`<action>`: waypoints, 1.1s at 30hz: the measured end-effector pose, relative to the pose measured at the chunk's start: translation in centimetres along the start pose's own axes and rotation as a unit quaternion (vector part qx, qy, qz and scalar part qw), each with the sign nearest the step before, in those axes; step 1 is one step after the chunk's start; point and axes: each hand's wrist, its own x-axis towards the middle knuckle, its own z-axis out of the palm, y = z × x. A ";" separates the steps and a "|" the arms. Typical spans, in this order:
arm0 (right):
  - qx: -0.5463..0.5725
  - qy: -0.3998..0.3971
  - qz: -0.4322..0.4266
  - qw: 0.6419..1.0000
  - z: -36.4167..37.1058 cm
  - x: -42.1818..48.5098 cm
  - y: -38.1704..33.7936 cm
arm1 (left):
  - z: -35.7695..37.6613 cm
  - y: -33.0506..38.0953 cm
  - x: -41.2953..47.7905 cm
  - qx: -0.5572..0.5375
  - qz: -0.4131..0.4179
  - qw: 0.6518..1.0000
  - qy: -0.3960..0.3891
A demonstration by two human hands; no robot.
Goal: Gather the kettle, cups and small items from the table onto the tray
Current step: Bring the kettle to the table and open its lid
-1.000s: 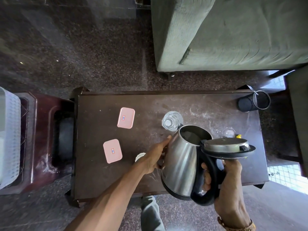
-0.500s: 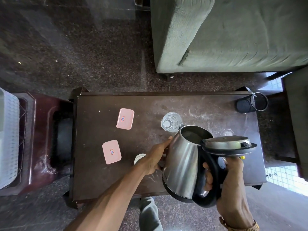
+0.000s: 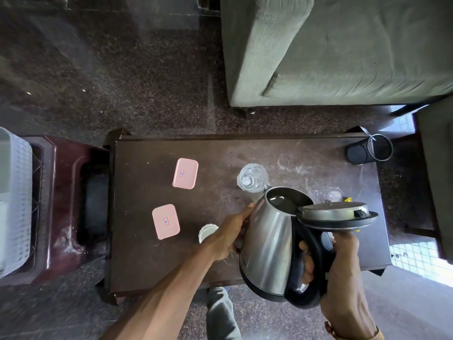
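A steel kettle [image 3: 268, 238] with its lid flipped open is held tilted above the dark table [image 3: 147, 266], spout close over a clear glass [image 3: 252, 177]. My right hand [image 3: 343, 273] grips its black handle. My left hand [image 3: 230, 233] rests flat against the kettle's side. Two pink lidded boxes [image 3: 185, 173] [image 3: 166, 221] lie on the table's left half. A small white cap or cup [image 3: 206, 231] peeks out beside my left wrist. A second clear glass [image 3: 332, 193] stands behind the lid.
A black mesh holder [image 3: 370, 149] lies at the table's far right corner. A maroon plastic stool [image 3: 61, 204] and a white basket [image 3: 14, 202] stand left of the table. A green sofa [image 3: 343, 50] fills the far side.
The kettle and both hands have shifted very slightly; the grip is the same.
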 end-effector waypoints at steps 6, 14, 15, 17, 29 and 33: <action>-0.004 0.003 0.009 1.000 -0.2 -0.7 0.1 | 0.1 -0.2 -0.4 0.011 -0.001 1.000 0.002; -0.009 0.003 0.004 1.000 -0.1 -1.3 -0.1 | 0.2 -0.6 -0.5 0.019 -0.007 1.000 0.002; -0.008 0.006 0.008 1.000 0.0 -1.3 -0.1 | 0.2 -0.7 -0.4 0.019 -0.008 1.000 0.002; -0.003 0.009 0.013 1.000 0.1 -1.1 0.0 | 0.1 -0.8 -0.2 0.020 -0.014 1.000 0.002; -0.007 0.010 0.017 1.000 0.4 -1.3 -0.2 | -0.1 -1.1 -0.2 0.011 -0.018 1.000 -0.006; -0.006 0.009 0.018 1.000 0.3 -1.4 -0.1 | 0.0 -1.3 -0.2 0.009 -0.022 1.000 -0.010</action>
